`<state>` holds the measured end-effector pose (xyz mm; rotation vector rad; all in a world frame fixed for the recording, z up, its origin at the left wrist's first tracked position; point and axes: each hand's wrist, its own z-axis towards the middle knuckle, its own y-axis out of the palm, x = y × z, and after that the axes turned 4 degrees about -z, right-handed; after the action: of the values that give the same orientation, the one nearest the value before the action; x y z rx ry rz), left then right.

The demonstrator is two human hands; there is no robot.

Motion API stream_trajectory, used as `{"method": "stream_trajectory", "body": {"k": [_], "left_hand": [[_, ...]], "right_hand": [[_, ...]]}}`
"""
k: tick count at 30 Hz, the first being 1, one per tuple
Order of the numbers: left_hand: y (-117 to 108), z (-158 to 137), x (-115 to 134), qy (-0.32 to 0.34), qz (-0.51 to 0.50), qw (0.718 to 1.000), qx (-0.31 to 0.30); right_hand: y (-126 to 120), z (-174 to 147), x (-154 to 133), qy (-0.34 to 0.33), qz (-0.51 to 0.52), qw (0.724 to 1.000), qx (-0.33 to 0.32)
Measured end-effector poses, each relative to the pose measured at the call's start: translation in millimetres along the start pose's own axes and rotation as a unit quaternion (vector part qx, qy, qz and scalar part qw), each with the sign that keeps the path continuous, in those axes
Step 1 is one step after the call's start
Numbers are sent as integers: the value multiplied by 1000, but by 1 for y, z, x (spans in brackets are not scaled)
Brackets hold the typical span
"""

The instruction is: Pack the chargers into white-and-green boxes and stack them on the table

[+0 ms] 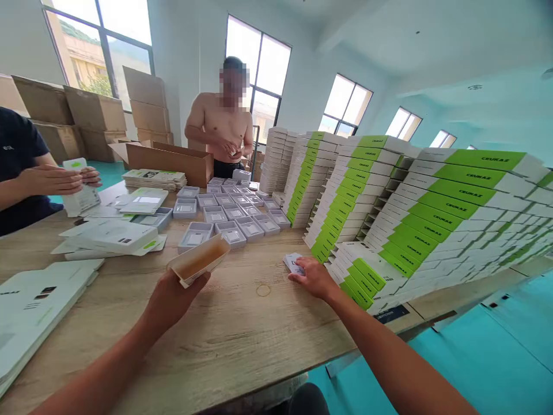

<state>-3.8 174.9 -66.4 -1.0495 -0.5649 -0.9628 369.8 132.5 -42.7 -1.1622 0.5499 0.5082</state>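
Observation:
My left hand [175, 297] is wrapped round an open carton box [201, 262], its tan inside facing up and nothing visible in it. Over on the right, my right hand [314, 278] has its fingers on a small stack of printed leaflets [294, 263] lying on the table; whether it grips or only touches them is hard to see. Between the hands a thin rubber band [263, 290] lies on the wood. Beyond my left hand stand several grey trays [233, 212] with pale items inside.
Tall stacks of white-and-green boxes [458, 190] line the right side. Flat cartons [38, 305] lie at left on the table [242, 346]. One person at left holds a white-and-green carton [80, 187]; another person [220, 127] stands behind the table beside a brown cardboard box [166, 164].

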Motion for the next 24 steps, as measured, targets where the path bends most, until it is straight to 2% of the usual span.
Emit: {"method": "stream_trajectory", "body": {"k": [4, 10, 15, 21, 24], "left_hand": [[-2, 1, 0, -22, -12, 1000, 18], [-3, 0, 5, 28, -43, 999, -18], [-3, -2, 1, 83, -71, 993, -37], [-3, -2, 1, 85, -71, 993, -52], [-3, -2, 3, 84, -78, 991, -62]], "right_hand": [[11, 7, 10, 46, -30, 998, -13], [18, 11, 16, 120, -8, 993, 3], [18, 10, 9, 139, 10, 990, 4], [18, 10, 6, 163, 40, 986, 10], [16, 12, 3, 167, 55, 984, 37]]}}
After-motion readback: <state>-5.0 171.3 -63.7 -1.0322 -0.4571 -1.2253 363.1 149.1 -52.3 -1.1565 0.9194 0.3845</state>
